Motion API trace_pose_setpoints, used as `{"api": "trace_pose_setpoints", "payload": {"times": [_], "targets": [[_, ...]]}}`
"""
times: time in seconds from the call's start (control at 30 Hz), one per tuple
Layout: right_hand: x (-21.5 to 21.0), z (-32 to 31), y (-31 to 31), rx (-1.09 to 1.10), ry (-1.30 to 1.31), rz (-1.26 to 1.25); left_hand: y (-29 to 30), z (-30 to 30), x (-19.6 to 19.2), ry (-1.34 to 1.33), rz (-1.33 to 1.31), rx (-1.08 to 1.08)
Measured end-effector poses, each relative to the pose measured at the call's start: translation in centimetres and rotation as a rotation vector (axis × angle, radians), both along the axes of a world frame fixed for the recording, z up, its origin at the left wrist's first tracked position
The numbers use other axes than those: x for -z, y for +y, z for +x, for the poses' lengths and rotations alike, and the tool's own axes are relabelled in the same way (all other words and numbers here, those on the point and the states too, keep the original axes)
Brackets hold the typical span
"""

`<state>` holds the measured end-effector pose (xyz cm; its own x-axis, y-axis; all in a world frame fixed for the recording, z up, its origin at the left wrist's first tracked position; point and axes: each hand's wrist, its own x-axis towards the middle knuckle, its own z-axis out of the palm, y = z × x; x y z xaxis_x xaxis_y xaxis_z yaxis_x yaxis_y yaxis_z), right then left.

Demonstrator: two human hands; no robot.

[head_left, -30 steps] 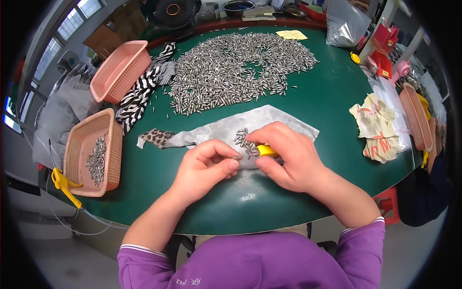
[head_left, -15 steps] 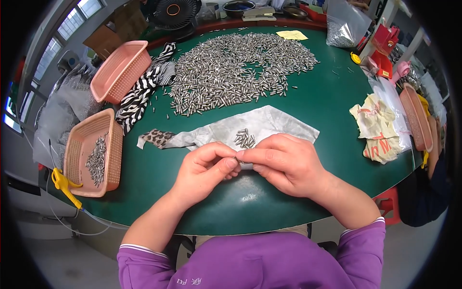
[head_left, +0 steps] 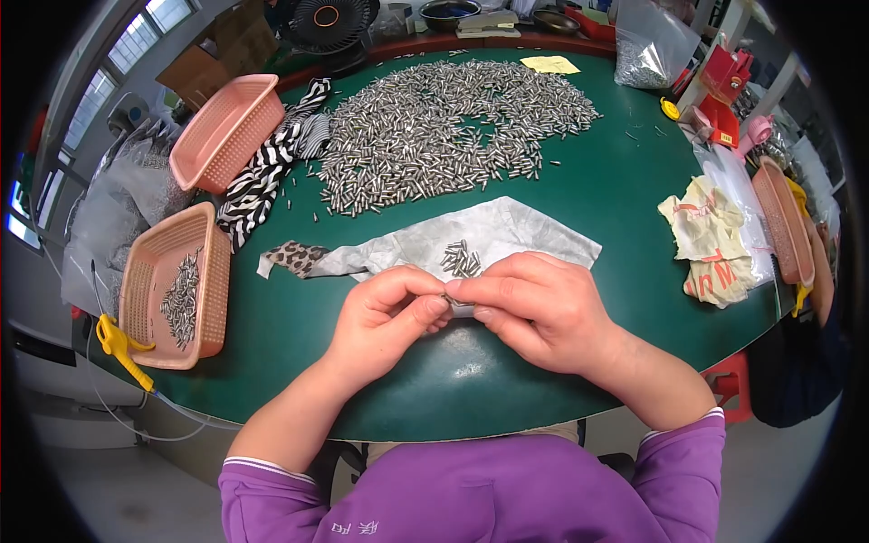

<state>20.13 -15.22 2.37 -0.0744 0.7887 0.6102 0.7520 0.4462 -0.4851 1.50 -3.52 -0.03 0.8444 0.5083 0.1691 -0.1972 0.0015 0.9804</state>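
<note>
My left hand (head_left: 385,321) and my right hand (head_left: 548,312) meet over the near edge of a grey cloth (head_left: 511,226). Between their pinched fingertips is a small metal pin (head_left: 447,297), mostly covered by the fingers. Just beyond my fingertips, a little pile of short silvery metal pins (head_left: 461,260) lies on the cloth. Farther back, a wide heap of similar pins (head_left: 407,145) spreads over the green table (head_left: 634,190).
At the left stand a pink basket (head_left: 217,271) with some pins in it, another pink basket (head_left: 273,113), a zebra-striped cloth (head_left: 249,201) and a yellow air gun (head_left: 118,348). Crumpled yellowish cloth (head_left: 711,240) lies at the right. Behind are a black fan (head_left: 328,32) and a bag of pins (head_left: 644,54).
Both hands keep almost the same pose, with only a slight shift at the fingertips. At the right edge, another person's arm has moved a little.
</note>
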Motion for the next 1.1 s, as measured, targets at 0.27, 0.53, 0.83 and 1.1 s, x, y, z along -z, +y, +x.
{"api": "trace_pose_setpoints", "payload": {"times": [0.27,0.53,0.83,1.1], "targets": [[-0.7,-0.15,-0.38,0.089,-0.259,0.068,0.29,-0.2,0.07,0.023,0.014,0.034],[0.06,-0.22,0.11,0.026,-0.001,0.046,0.3,-0.02,0.05,-0.01,-0.023,0.035],[0.1,-0.23,0.0,0.027,-0.031,0.028,0.37,0.0,0.16,-0.007,-0.011,0.042],[-0.14,0.07,0.12,0.117,-0.14,0.098,0.17,-0.04,-0.06,0.048,-0.102,0.149]]}}
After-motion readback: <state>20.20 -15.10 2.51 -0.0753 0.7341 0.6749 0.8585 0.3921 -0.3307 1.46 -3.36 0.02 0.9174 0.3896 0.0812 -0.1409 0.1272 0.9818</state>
